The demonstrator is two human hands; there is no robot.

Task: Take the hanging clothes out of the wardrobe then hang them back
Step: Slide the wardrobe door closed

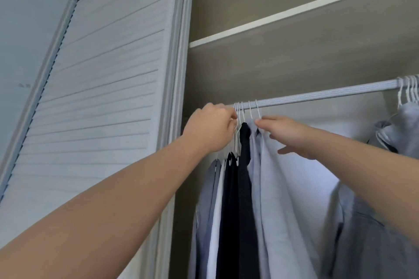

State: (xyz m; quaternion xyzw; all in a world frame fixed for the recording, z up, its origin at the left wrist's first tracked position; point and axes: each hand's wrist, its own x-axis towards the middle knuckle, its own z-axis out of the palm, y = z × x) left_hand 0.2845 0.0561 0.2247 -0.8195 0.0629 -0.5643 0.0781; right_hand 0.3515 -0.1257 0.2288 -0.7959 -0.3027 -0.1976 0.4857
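Several shirts hang on white wire hangers point(246, 110) from the grey wardrobe rail point(317, 95): pale blue and white ones point(212, 199) at the left, two dark navy garments point(238, 188) in the middle, light blue shirts point(278, 188) to the right. My left hand point(210, 128) is closed around the leftmost hanger hooks just under the rail. My right hand point(288, 135) pinches the neck of the rightmost hanger of this bunch, its other fingers spread over the light blue shirt.
A second bunch of hangers point(408, 90) with grey clothes point(399, 129) hangs at the rail's far right. A shelf point(294, 13) runs above the rail. The white louvred door point(102, 97) stands at the left, its frame point(179, 75) beside my left hand.
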